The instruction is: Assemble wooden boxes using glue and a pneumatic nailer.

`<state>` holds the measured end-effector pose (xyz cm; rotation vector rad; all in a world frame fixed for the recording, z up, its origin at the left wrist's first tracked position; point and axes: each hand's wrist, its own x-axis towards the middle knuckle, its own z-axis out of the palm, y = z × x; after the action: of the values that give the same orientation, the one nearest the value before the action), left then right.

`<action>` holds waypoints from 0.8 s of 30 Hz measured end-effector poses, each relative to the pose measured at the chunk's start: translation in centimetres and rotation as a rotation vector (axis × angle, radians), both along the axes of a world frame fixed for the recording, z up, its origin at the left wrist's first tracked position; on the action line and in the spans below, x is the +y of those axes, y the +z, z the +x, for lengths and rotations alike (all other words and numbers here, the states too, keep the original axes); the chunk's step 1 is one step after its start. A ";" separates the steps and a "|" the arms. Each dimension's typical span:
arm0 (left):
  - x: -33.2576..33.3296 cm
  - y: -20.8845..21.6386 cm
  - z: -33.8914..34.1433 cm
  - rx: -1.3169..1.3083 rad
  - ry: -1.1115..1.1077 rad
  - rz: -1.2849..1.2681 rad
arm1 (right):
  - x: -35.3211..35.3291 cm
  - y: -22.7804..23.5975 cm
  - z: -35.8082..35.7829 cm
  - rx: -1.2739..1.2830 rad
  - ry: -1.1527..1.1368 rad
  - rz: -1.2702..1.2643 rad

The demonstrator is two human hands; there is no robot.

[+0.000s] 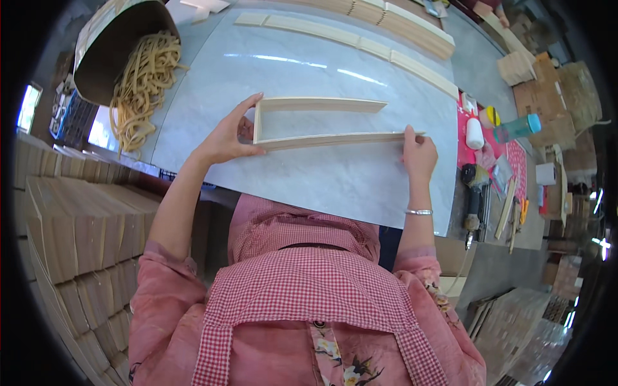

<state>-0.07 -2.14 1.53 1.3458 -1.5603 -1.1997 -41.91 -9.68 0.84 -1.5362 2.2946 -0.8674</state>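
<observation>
A three-sided frame of thin pale wooden strips (328,140) stands on edge on the light marble-patterned table (309,180). Two long strips run to the right from one short end strip, and the right end has no strip across it. My left hand (233,134) grips the short end, with the thumb at the near corner and the fingers at the far one. At the right tip of the near long strip, my right hand (420,153) has its thumb and fingers closed on the wood. The far strip ends short of my right hand, touched by neither hand.
Farther back lie a row of thin strips (347,42) and a wooden stack (393,22). Tan bands (145,83) spill from a tilted container at left. A white bottle (474,133), teal bottle (515,128) and dark power tool (473,199) are at right. Board stacks (84,225) stand lower left.
</observation>
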 end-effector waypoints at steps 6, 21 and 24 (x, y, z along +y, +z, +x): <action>0.2 0.4 0.0 -0.007 -0.014 0.010 | -2.1 2.8 2.1 -0.296 0.194 0.297; 0.1 0.8 -0.3 -0.037 0.012 0.028 | -2.9 -0.1 0.8 -0.316 0.740 0.071; 0.0 0.6 -0.3 -0.036 0.003 0.024 | -3.0 0.4 0.8 -0.312 0.769 0.095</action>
<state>-0.32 -2.11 2.13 1.3919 -1.5730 -1.2016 -41.12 -12.72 1.20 -1.8610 1.3290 -0.6915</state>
